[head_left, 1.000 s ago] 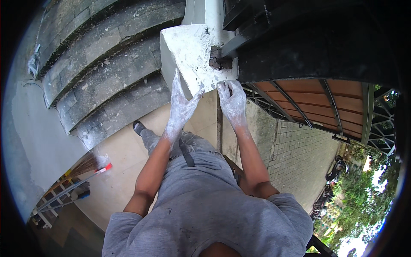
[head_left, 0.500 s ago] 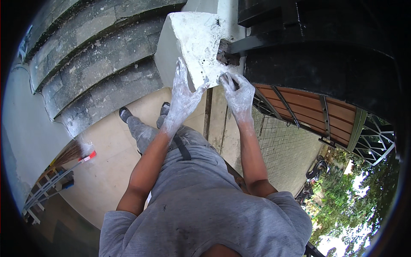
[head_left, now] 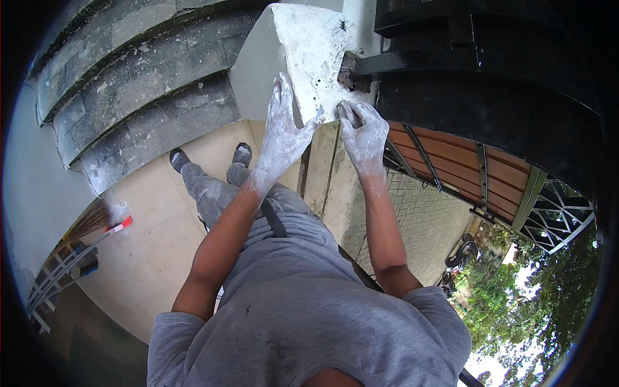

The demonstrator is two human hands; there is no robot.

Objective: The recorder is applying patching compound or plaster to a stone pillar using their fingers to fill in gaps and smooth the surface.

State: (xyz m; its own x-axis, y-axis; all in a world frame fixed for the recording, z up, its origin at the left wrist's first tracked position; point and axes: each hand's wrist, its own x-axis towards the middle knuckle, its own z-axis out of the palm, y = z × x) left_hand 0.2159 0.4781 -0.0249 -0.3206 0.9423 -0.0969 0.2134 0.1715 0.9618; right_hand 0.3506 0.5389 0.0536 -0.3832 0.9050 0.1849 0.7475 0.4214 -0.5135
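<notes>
A white pillar [head_left: 313, 55] with a flat, pitted end face stands right in front of me. My left hand [head_left: 284, 132], coated in white powder, lies along the pillar's left edge. Its fingers stretch out straight and the thumb points toward the near edge. My right hand [head_left: 364, 137], just as powdery, is at the pillar's near right corner. Its fingers are curled in a pinch; a small greyish patch shows between them, too unclear to name. A dark metal bar [head_left: 393, 62] meets the pillar's right side at a rough, broken hole [head_left: 351, 72].
Curved grey stone steps [head_left: 148, 84] rise at the far left. A broom [head_left: 93, 219], a red-ended tool [head_left: 119, 224] and a ladder-like frame [head_left: 55, 280] stand at the left. Black metalwork [head_left: 483, 97] and a brown-panelled gate [head_left: 461, 158] fill the right side.
The view has shifted slightly, so the pillar appears a little higher and further right. Both hands stay by its near end, and the right hand's fingers have turned slightly.
</notes>
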